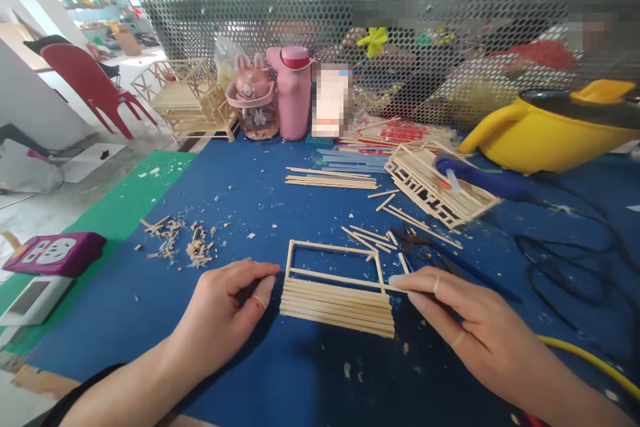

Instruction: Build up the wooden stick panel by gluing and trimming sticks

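Stick frame (335,247) sits lower center, slats (336,307) covering its near part. Thin stick (345,281) lies across it at the slats' far edge, right end pinched in right hand (465,313). Left hand (227,300) loosely spread by frame's left side, nothing seen in it. Scraps (200,248) left of center, pliers (417,239) right, yellow pot (540,137) upper right.

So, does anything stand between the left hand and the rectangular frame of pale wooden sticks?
Nothing visible stands there. Between the left hand and the pale rectangular wooden frame, only a narrow strip of blue tabletop shows.
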Demonstrator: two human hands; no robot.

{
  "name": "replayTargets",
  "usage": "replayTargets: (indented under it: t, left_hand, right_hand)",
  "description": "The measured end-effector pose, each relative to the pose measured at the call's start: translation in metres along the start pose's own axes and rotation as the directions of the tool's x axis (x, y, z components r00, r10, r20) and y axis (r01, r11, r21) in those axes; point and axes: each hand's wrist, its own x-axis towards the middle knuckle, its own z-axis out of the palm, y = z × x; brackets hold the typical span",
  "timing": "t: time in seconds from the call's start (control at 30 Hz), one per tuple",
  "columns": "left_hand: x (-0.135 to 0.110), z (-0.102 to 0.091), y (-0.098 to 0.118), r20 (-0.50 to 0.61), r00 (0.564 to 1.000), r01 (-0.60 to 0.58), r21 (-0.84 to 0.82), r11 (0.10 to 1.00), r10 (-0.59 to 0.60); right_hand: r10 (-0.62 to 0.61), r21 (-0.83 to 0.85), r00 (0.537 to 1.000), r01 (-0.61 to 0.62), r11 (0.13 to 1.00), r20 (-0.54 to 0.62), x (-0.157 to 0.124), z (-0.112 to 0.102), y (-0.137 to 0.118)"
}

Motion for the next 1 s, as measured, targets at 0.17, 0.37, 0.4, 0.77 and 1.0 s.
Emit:
replayTargets:
  t: [0.17, 0.37, 0.4, 0.77, 1.0]
  left_hand:
    - [0.001, 0.003, -0.001, 0.052, 0.999, -0.016, -0.021, 1.0, 0.017]
    - [-0.011, 0.003, 0.003, 0.043, 0.996, -0.08, 0.066, 0.995, 0.077]
    - [-0.015, 0.004, 0.003, 0.029, 0.994, -0.105, 0.1, 0.989, 0.102]
    - [-0.047, 0.04, 0.012, -0.066, 0.997, -0.042, 0.103, 0.994, 0.049]
    - [-0.052, 0.062, 0.033, -0.222, 0.961, 0.154, -0.065, 0.986, -0.165]
  right_hand:
    - [-0.039, 0.021, 0.999, 0.039, 0.999, 0.021, 0.0, 0.003, 0.002]
    - [-0.03, 0.054, 1.0, 0.03, 0.998, 0.002, 0.001, 0.001, -0.002]
    - [-0.029, 0.059, 1.0, 0.029, 0.998, 0.002, 0.002, 0.001, -0.002]
    - [-0.05, 0.08, 0.999, 0.048, 0.996, 0.021, 0.002, 0.002, 0.002]
    - [-0.046, 0.089, 0.998, 0.044, 0.995, 0.029, 0.002, 0.001, 0.001]
